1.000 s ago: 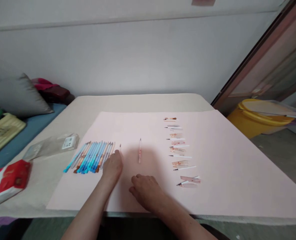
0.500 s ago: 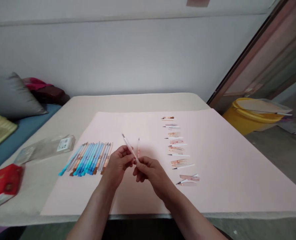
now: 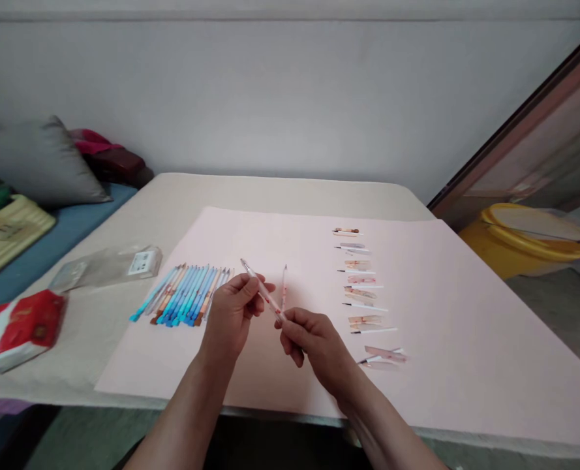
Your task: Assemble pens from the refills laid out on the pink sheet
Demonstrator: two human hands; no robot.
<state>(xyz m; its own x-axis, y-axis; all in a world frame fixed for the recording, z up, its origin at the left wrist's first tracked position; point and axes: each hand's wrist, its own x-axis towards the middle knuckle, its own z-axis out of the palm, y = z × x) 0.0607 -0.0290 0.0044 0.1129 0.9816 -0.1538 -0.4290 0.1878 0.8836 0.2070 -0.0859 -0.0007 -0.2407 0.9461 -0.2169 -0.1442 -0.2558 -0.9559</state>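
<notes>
A slim, whitish translucent pen (image 3: 266,297) with small red marks slants between my hands above the pink sheet (image 3: 290,238), its tip pointing up and left. My left hand (image 3: 235,301) pinches it near the upper part between thumb and fingers. At its lower end my right hand (image 3: 314,336) grips it with thumb and forefinger, the other fingers curled. Just beyond the hands, a similar pen (image 3: 284,287) with red marks lies on the sheet, its lower part partly hidden. To the left of my left hand, a row of blue, brown and clear pens (image 3: 186,294) lies side by side.
Small groups of pen barrels and white refills (image 3: 363,281) form a column on the right. A clear plastic bag (image 3: 106,271) and a red-and-white packet (image 3: 20,329) lie at the left. A yellow bucket (image 3: 509,245) stands beyond the table's right edge; a grey cushion (image 3: 40,163) sits far left.
My hands have moved slightly apart along the pen, the right hand now at its lower end, exposing more of the red-marked barrel. The camera view has turned slightly left.
</notes>
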